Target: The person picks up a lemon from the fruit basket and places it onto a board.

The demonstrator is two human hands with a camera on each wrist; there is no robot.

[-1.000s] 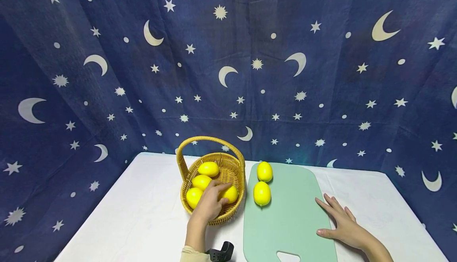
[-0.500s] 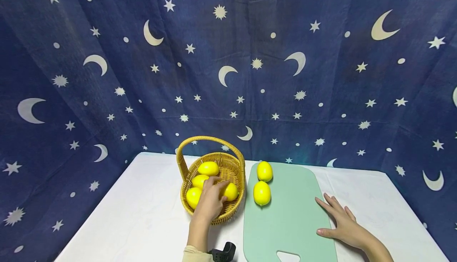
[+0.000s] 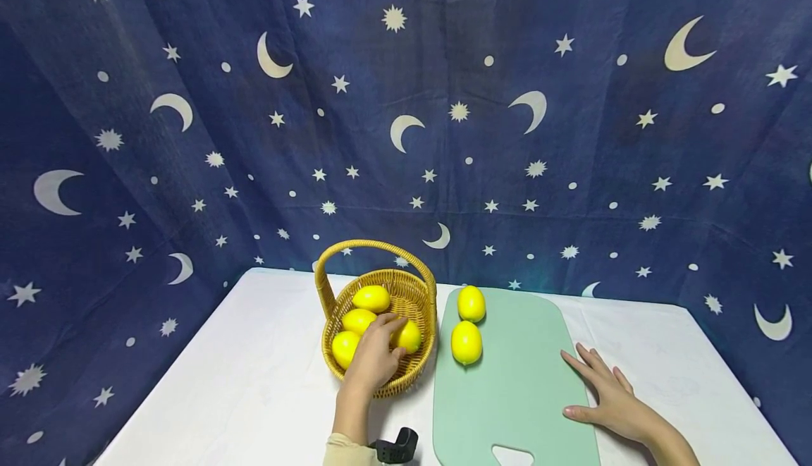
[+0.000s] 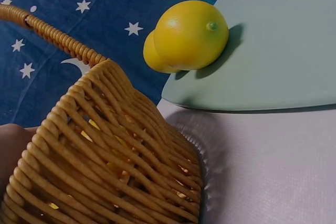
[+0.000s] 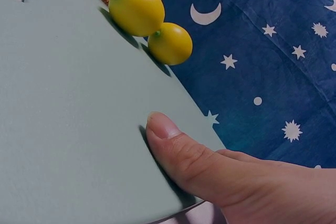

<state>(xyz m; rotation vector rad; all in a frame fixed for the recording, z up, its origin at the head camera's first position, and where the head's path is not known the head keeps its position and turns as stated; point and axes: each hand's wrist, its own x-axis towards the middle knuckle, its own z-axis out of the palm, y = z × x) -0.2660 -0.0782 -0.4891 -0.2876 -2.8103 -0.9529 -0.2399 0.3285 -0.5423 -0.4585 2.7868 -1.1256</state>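
Note:
My left hand (image 3: pixel 374 359) reaches into a wicker basket (image 3: pixel 421 295), its fingers and thumb curled round a yellow lemon (image 3: pixel 409 338) at the right side. Several other lemons lie along the basket's left side, one of them a lemon (image 3: pixel 371 299) at the back. In the left wrist view the weave (image 4: pixel 121 156) hides most of what the hand grips. My right hand (image 3: pixel 605 397) rests spread on the right edge of a pale green cutting board (image 3: pixel 514 381), thumb over the surface. A nearer lemon (image 3: pixel 466 343) and a farther lemon (image 3: pixel 471 304) sit on the board's left side.
The basket's tall arched handle (image 3: pixel 374 244) rises over its back part. A white-covered table (image 3: pixel 241 381) lies beneath everything. Behind it hangs a dark blue curtain (image 3: pixel 355 135) with moons and stars. A black band (image 3: pixel 398 446) circles the left wrist.
The left hand's fingers have drawn in slightly round the lemon in the basket, which has shifted a little. The right hand and the board's lemons stay put.

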